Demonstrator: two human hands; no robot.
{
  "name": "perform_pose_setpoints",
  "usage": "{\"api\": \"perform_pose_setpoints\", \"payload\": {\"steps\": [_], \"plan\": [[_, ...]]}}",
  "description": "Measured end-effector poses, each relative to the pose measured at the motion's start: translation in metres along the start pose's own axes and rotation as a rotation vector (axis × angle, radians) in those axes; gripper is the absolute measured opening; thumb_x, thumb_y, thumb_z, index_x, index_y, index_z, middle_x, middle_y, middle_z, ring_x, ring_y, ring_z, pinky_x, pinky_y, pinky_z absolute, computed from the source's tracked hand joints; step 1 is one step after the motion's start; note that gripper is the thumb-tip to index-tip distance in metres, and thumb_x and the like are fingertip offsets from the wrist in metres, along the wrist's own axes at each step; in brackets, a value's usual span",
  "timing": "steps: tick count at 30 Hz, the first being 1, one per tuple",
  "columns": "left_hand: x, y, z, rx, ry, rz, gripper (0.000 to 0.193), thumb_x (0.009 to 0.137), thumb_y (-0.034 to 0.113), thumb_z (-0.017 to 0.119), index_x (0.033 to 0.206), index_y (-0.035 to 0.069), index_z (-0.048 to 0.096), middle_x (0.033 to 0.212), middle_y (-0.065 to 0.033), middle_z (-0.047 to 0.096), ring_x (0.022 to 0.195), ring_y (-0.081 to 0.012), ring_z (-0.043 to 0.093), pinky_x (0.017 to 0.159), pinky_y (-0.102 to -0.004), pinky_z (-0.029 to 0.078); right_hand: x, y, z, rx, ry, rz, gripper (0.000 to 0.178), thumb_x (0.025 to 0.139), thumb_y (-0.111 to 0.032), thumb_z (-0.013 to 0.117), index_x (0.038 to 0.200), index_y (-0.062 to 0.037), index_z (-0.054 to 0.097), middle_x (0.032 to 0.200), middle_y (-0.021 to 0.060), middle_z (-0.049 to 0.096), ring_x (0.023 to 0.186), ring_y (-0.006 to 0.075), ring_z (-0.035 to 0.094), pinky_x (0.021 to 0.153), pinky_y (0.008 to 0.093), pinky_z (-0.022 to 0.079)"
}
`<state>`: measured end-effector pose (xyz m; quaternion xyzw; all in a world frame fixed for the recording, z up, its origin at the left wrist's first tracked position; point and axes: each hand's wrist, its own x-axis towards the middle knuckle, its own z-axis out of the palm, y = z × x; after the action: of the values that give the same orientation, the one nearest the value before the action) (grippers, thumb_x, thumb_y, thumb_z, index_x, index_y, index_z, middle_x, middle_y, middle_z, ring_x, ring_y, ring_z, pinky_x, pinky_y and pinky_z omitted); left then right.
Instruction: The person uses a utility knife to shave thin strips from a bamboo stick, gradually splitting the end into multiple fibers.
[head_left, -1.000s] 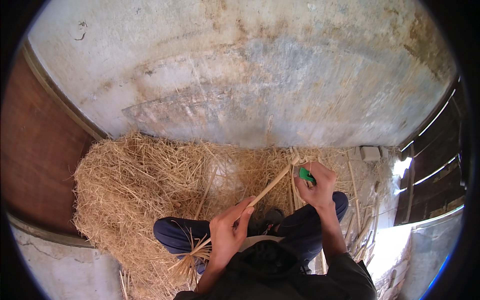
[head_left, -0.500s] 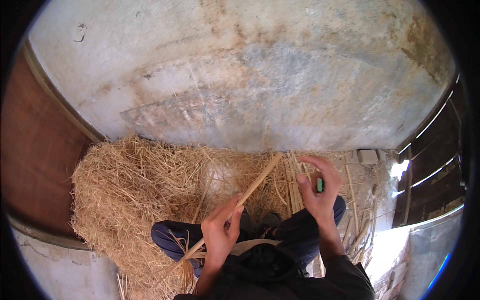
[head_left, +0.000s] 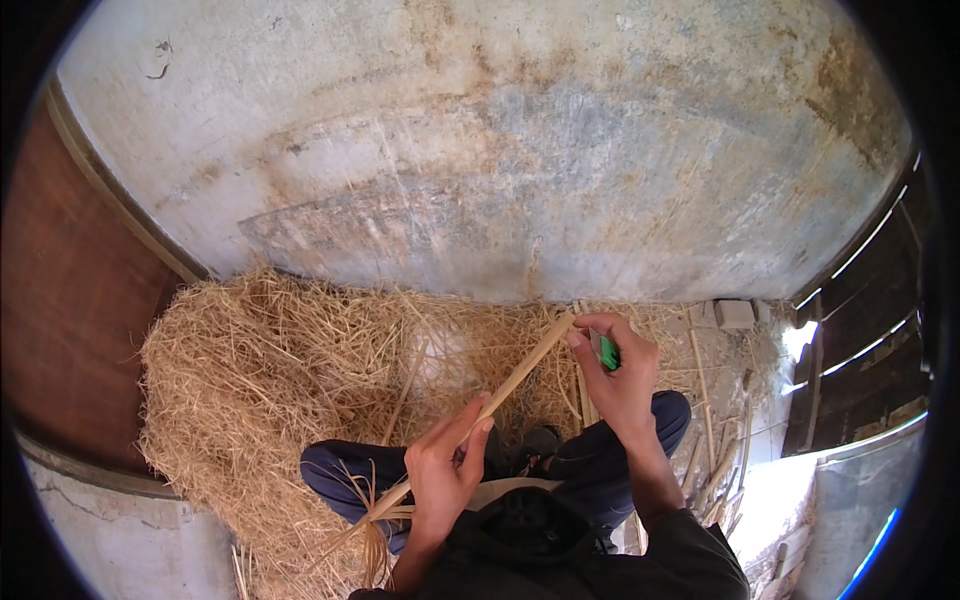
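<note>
A long, pale, flat plant stalk (head_left: 525,368) slants from above my lap up and to the right. My left hand (head_left: 442,470) is closed round its lower middle, thumb on top. Below that hand the stalk's lower end splays into loose dry strands (head_left: 375,515). At the upper tip, the thumb and fingers of my right hand (head_left: 622,375) come together against the stalk. Tucked in that same hand is a small green tool (head_left: 609,352) with a thin greyish part beside it; its kind is not clear, and the palm hides the rest.
A big heap of straw (head_left: 250,390) lies to the left against the stained wall (head_left: 480,180). Thin sticks (head_left: 725,460) are scattered at the right, near a grey block (head_left: 735,314). My bent knees (head_left: 340,475) flank the work. Dark slatted boards (head_left: 860,370) stand far right.
My right hand has moved left and closed from spread fingers onto the stalk's upper tip, bringing the green tool with it. My left hand keeps its grip, nearly still.
</note>
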<state>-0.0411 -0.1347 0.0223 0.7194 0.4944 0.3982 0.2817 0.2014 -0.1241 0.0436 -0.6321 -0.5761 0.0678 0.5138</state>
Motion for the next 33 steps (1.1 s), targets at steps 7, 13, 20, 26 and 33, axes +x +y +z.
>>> {"api": "perform_pose_setpoints", "payload": {"steps": [7, 13, 20, 26, 33], "plan": [[-0.001, -0.006, 0.0, -0.017, -0.025, -0.012, 0.03, 0.102, 0.01, 0.078, 0.132, 0.002, 0.08, 0.08, -0.0108, 0.071, 0.057, -0.0131, 0.056, 0.053, -0.0307, 0.044, -0.004, 0.008, 0.003, 0.019, -0.067, -0.058, 0.02, 0.096, 0.007, 0.073, 0.115, -0.0018, 0.073, 0.091, 0.0133, 0.078, 0.079, 0.0262, 0.08, 0.07, 0.0328, 0.057], [0.0, -0.007, 0.0, -0.049, -0.029, -0.006, 0.028, 0.103, 0.015, 0.079, 0.13, 0.007, 0.082, 0.076, -0.0112, 0.068, 0.053, -0.0214, 0.058, 0.053, -0.0363, 0.045, 0.004, 0.014, -0.013, 0.129, -0.174, -0.021, 0.015, 0.101, 0.005, 0.069, 0.113, -0.0027, 0.073, 0.095, 0.0116, 0.079, 0.074, 0.0173, 0.073, 0.067, 0.0303, 0.054], [0.002, -0.019, -0.004, -0.098, 0.03, -0.053, 0.027, 0.104, 0.015, 0.078, 0.129, 0.004, 0.082, 0.079, -0.0115, 0.072, 0.054, -0.0132, 0.052, 0.052, -0.0316, 0.043, 0.014, 0.041, -0.034, 0.249, -0.027, 0.053, 0.008, 0.106, -0.004, 0.068, 0.111, -0.0012, 0.074, 0.088, 0.0034, 0.076, 0.076, 0.0084, 0.06, 0.067, 0.0248, 0.045], [0.007, -0.013, -0.006, -0.093, 0.019, -0.048, 0.028, 0.103, 0.012, 0.079, 0.129, 0.003, 0.081, 0.074, -0.0096, 0.066, 0.056, -0.0122, 0.051, 0.052, -0.0311, 0.041, 0.017, 0.03, -0.035, 0.029, 0.042, 0.022, 0.014, 0.104, -0.01, 0.076, 0.116, -0.0028, 0.079, 0.09, 0.0025, 0.077, 0.072, 0.0046, 0.054, 0.065, 0.0255, 0.042], [0.007, -0.008, 0.005, -0.049, -0.008, 0.024, 0.029, 0.101, 0.012, 0.081, 0.128, 0.004, 0.082, 0.073, -0.0091, 0.063, 0.057, -0.0163, 0.052, 0.054, -0.0333, 0.043, -0.008, 0.009, -0.004, 0.28, -0.173, 0.122, 0.026, 0.097, -0.019, 0.087, 0.115, -0.0021, 0.078, 0.085, 0.0062, 0.079, 0.056, 0.0095, 0.048, 0.052, 0.031, 0.038]]}}
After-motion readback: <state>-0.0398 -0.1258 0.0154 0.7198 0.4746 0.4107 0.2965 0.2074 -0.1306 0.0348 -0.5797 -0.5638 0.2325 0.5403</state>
